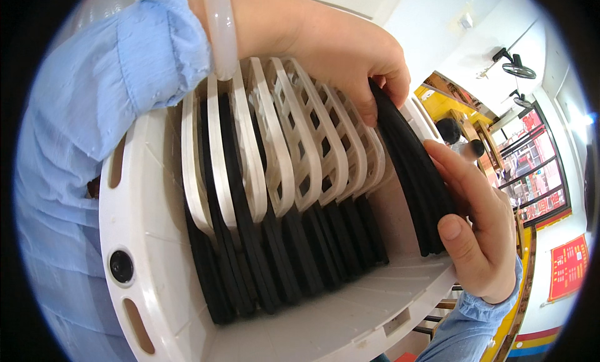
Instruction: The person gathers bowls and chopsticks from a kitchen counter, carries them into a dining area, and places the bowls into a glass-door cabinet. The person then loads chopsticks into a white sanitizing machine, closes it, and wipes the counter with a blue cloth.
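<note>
A white plastic crate (136, 212) stands open against my body. A row of black dish-like pieces (286, 263) fills its middle, standing on edge, with white plastic lattice racks (323, 169) among them. At the crate's far side, a tilted bundle of black pieces (412, 174) with ridged edges is between my hands. My left hand (370, 66) reaches over the racks and pinches the bundle's upper end. My right hand (478, 221) grips its outer side lower down, thumb near the bottom edge. I cannot tell how many pieces are in it.
The crate's near rim has handle slots (139, 327) and a black round plug (122, 267). Beyond the crate are wooden tables (487, 141), people's heads (448, 130), wall fans (519, 70), a window (534, 165) and a red wall sign (568, 268) bearing writing.
</note>
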A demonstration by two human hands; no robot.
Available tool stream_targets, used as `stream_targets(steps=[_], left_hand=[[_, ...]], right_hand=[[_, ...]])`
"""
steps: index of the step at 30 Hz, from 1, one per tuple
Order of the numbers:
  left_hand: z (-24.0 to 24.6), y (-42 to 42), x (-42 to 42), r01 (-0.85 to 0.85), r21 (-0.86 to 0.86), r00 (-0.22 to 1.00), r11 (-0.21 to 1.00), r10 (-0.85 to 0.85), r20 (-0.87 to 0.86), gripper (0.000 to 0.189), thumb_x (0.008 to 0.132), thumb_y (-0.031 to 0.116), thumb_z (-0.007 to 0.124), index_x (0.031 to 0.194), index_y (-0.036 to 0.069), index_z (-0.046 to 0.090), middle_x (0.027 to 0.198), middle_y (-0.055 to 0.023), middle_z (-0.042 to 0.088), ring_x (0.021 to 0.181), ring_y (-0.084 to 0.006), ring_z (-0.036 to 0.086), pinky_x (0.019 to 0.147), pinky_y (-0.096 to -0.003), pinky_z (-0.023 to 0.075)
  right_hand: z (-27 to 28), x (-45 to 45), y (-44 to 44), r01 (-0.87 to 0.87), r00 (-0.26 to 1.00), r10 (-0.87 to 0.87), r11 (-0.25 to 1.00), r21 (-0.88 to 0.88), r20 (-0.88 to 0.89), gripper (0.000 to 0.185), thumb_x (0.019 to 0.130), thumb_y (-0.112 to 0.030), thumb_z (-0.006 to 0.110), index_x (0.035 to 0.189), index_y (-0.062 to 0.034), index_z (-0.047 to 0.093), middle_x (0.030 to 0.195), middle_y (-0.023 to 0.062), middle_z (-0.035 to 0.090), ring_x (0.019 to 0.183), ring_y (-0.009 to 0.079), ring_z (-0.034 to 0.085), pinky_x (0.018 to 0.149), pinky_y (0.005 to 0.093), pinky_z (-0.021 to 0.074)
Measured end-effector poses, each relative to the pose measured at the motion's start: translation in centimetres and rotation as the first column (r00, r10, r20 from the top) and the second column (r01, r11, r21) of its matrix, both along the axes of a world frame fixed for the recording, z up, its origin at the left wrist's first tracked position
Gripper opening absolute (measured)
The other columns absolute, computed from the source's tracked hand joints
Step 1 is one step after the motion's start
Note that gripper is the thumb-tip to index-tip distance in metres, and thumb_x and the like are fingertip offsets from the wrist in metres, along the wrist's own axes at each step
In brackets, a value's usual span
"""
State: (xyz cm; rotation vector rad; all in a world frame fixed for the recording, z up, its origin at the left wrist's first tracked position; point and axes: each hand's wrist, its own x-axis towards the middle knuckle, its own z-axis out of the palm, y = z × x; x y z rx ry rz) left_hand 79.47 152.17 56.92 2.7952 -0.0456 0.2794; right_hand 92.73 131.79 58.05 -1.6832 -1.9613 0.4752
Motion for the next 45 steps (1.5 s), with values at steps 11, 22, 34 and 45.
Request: stream_targets(steps=[11, 22, 34, 45], left_hand=[[-0.1, 0.6, 0.5, -0.021, 0.030, 1.000, 0.999, 0.021, 0.018, 0.007, 0.070, 0.006, 0.067, 0.071, 0.001, 0.062, 0.070, -0.0047, 0.052, 0.066, -0.0175, 0.053, 0.063, -0.0273, 0.0442], [-0.6, 0.9, 0.6, -0.033, 0.040, 0.999, 0.999, 0.031, 0.037, 0.007, 0.071, 0.006, 0.066, 0.072, 0.001, 0.062, 0.073, -0.0045, 0.052, 0.068, -0.0164, 0.053, 0.063, -0.0267, 0.0430], [-2.6, 0.7, 0.5, -0.028, 0.087, 0.945, 0.996, -0.002, 0.326, 0.008, 0.071, 0.005, 0.065, 0.076, 0.003, 0.059, 0.085, -0.0045, 0.050, 0.081, -0.0174, 0.051, 0.073, -0.0288, 0.0439], [-2.4, 0.8, -0.1, -0.105, 0.129, 0.944, 0.986, 0.058, 0.324, 0.005, 0.075, 0.008, 0.062, 0.074, 0.005, 0.058, 0.083, -0.0041, 0.050, 0.082, -0.0180, 0.051, 0.076, -0.0296, 0.0438]], right_hand=[[-0.1, 0.4, 0.8, -0.010, 1.000, 0.010, 1.000, 0.009, -0.016, 0.074, 0.082, -0.051, 0.052, 0.124, 0.0087, 0.040, 0.110, 0.0228, 0.054, 0.101, 0.0230, 0.055, 0.087, 0.0281, 0.0406], [-0.9, 0.7, 0.8, -0.012, 0.994, 0.000, 0.994, 0.106, 0.112, 0.068, 0.082, -0.047, 0.051, 0.123, 0.0056, 0.043, 0.112, 0.0222, 0.054, 0.103, 0.0269, 0.055, 0.086, 0.0301, 0.0418], [-1.8, 0.9, 0.7, -0.192, 0.920, 0.066, 0.935, 0.297, 0.387, 0.045, 0.076, -0.026, 0.049, 0.108, 0.0058, 0.055, 0.115, 0.0244, 0.054, 0.108, 0.0357, 0.053, 0.094, 0.0395, 0.0358], [-2.6, 1.0, 0.6, -0.250, 0.934, 0.147, 0.920, 0.302, 0.326, 0.045, 0.075, -0.023, 0.049, 0.107, 0.0078, 0.054, 0.111, 0.0253, 0.055, 0.105, 0.0358, 0.054, 0.092, 0.0375, 0.0384]])
